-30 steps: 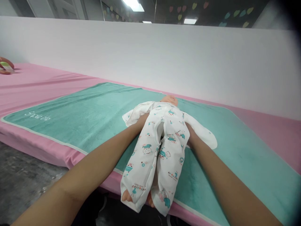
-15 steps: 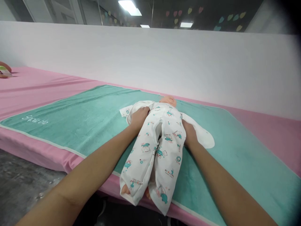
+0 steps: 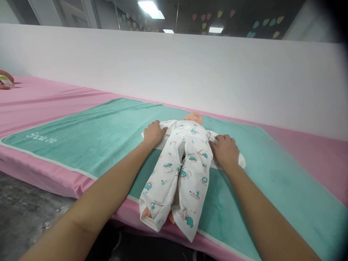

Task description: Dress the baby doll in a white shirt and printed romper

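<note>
A baby doll lies on its back, its head [image 3: 194, 117] at the far end and its feet near the bed edge. Printed white baby pants [image 3: 187, 174] with a split crotch cover its legs and reach up its belly. Beneath them, a white baby shirt [image 3: 172, 125] spreads out to both sides. On the doll's left side in view, my left hand [image 3: 154, 135] is curled over the shirt, thumb toward the doll. Across from it, my right hand [image 3: 226, 150] has its fingers bent around the shirt's other side, thumb by the waist. Both hands' undersides are hidden.
A green towel [image 3: 95, 134] with white edging lies under the doll on a pink-covered bed [image 3: 49, 88]. Behind it rises a white wall [image 3: 168, 69] with glass above. Part of another doll-like object [image 3: 5, 80] shows at far left. Grey floor [image 3: 24, 206] lies below.
Both hands have moved outward from the sides of the pants, onto the shirt on each side. The shirt's side parts have shifted under them, and the pants' upper part lies freer.
</note>
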A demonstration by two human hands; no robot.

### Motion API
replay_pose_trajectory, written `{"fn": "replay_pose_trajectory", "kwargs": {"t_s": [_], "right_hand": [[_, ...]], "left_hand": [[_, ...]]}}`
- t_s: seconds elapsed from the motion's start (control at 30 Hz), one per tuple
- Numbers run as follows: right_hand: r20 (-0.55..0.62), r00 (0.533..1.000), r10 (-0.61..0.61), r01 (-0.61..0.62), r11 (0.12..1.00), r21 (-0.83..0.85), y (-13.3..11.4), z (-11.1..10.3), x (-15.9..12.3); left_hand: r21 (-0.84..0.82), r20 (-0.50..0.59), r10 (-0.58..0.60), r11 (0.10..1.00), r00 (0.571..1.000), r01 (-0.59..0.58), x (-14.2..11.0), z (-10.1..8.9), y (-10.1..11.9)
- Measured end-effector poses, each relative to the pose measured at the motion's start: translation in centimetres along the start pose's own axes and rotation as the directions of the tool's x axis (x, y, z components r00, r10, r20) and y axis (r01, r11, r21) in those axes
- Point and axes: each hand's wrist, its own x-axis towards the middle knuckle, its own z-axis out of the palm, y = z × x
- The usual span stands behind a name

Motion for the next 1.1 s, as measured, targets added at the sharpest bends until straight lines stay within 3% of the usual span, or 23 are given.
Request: {"fn": "replay_pose_trajectory", "kwargs": {"t_s": [0.23,0.37,0.47,0.57,0.7,0.77,0.9,1.0,1.1], "right_hand": [[-0.022,0.999,0.036,-0.037,0.999,-0.013,0.2,0.4,0.3],[0.091,0.985,0.148,-0.149,0.989,0.012,0.9,0.4,0.6],[0.140,0.975,0.171,-0.179,0.983,0.047,1.1,0.2,0.8],[0.132,0.980,0.149,-0.158,0.986,0.055,1.0,0.3,0.6],[0.062,0.994,0.094,-0.094,0.996,0.008,0.7,0.7,0.4],[0.072,0.994,0.079,-0.079,0.997,-0.005,0.7,0.9,0.3],[0.046,0.998,0.035,-0.036,0.999,0.022,0.7,0.8,0.3],[0.056,0.998,0.009,-0.014,0.995,0.101,0.4,0.3,0.4],[0.150,0.988,0.032,-0.055,0.987,0.154,0.1,-0.3,0.5]], "left_hand": [[-0.284,-0.136,0.050,0.955,0.989,-0.087,0.0,-0.7,0.4],[-0.388,-0.120,0.161,0.901,0.980,-0.196,-1.3,-1.9,2.4],[-0.524,-0.047,0.228,0.823,0.973,-0.218,-2.4,-3.1,3.8],[-0.776,0.121,0.336,0.619,0.934,-0.122,-2.6,-4.2,4.0],[-0.927,0.349,0.553,0.322,0.756,0.192,-1.9,-4.7,2.3],[-0.929,0.368,0.600,0.219,0.710,0.297,-1.5,-4.7,1.5],[-0.932,0.308,0.632,0.050,0.711,0.359,-1.5,-4.6,1.1],[-0.927,0.298,0.633,0.015,0.714,0.374,-1.9,-4.6,1.6],[-0.913,0.309,0.595,-0.032,0.742,0.406,-2.0,-4.3,2.1]]}}
